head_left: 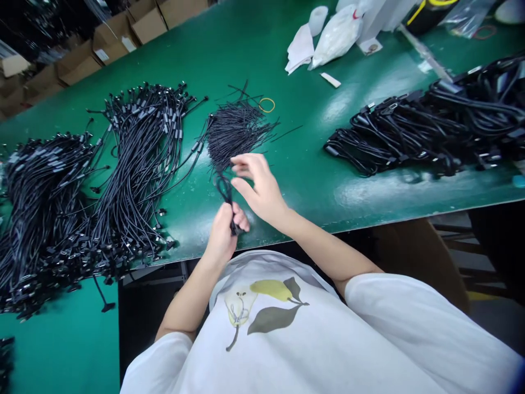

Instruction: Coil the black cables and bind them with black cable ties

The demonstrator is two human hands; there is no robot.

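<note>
My left hand point(223, 230) is closed around a folded black cable point(224, 187), near the table's front edge. The cable's loop sticks up above the fist, and part of the bundle shows below the fingers. Just above and to the right, my right hand point(260, 189) has its thumb and fingers apart beside the loop. Its fingertips are close to a heap of thin black twist ties point(233, 131); whether they touch one is too small to tell. A yellow rubber band point(267, 105) lies beside the heap.
Long loose black cables lie in two piles, one in the middle left point(139, 148) and one farther left point(45, 186). Folded cable bundles point(410, 131) are heaped at right on the green table point(303, 180). A white plastic bag point(337, 38) and cardboard boxes point(115, 38) stand behind.
</note>
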